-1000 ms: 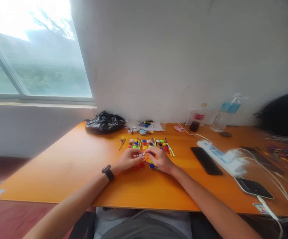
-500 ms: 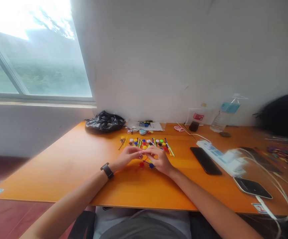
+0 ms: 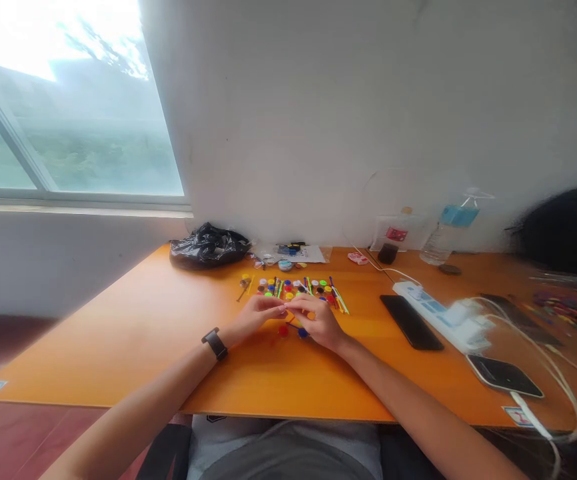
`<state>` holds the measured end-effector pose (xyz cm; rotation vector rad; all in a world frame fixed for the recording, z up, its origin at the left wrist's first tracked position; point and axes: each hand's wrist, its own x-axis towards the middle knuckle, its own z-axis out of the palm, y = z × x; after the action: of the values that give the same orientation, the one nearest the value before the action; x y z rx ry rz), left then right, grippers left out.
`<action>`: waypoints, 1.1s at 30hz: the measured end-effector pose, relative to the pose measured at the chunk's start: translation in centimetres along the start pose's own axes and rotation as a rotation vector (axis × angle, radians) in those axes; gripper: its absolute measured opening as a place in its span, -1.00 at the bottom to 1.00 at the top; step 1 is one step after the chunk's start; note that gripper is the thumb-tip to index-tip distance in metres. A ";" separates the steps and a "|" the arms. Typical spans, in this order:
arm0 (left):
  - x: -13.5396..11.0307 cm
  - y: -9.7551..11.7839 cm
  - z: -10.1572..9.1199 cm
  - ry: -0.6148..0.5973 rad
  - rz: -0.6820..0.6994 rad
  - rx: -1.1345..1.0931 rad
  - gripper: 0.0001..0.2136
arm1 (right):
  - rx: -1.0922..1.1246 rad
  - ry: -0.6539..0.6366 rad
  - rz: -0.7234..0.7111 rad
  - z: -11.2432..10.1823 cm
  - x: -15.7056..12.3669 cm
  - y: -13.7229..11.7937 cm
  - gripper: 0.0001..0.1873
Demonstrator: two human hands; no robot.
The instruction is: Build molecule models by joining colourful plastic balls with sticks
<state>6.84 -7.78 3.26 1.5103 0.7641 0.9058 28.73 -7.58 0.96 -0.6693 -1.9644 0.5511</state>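
My left hand (image 3: 256, 313) and my right hand (image 3: 316, 320) meet fingertip to fingertip over an orange table (image 3: 133, 333). Both are pinched closed on a small piece between them, too small to name. Under the hands lie a red disc (image 3: 282, 330), a blue disc (image 3: 302, 333) and thin sticks joined to them. Just beyond the hands, rows of small coloured discs and sticks (image 3: 296, 288) are laid out. A black watch (image 3: 215, 343) is on my left wrist.
A black plastic bag (image 3: 208, 245) lies at the back left by the wall. To the right are a black phone (image 3: 411, 321), a white power strip (image 3: 438, 313) with cables, another phone (image 3: 504, 375) and a water bottle (image 3: 446, 233). Another person's dark hair (image 3: 566, 230) shows at far right.
Both hands rose slightly off the table and drew closer, fingertips now touching. The white stick seen between them a second ago is now hidden in the pinch.
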 end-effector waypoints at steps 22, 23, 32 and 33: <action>0.6 -1.3 -0.7 0.149 0.011 0.044 -0.67 | -0.026 -0.092 0.095 -0.2 -0.3 0.9 -0.80; 0.7 -1.3 -0.7 0.149 0.013 0.037 -0.67 | -0.031 -0.095 0.091 -0.3 -0.3 0.9 -0.80; 0.4 -1.1 -0.7 0.149 0.007 0.021 -0.68 | -0.098 -0.125 0.058 -0.8 -0.4 0.7 -0.80; 0.4 -1.0 -0.7 0.139 -0.006 0.018 -0.68 | -0.096 -0.125 0.052 -0.8 -0.3 0.6 -0.79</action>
<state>6.44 -6.99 2.34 1.4711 0.8788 1.0091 29.69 -7.27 0.70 -0.7632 -2.1055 0.5444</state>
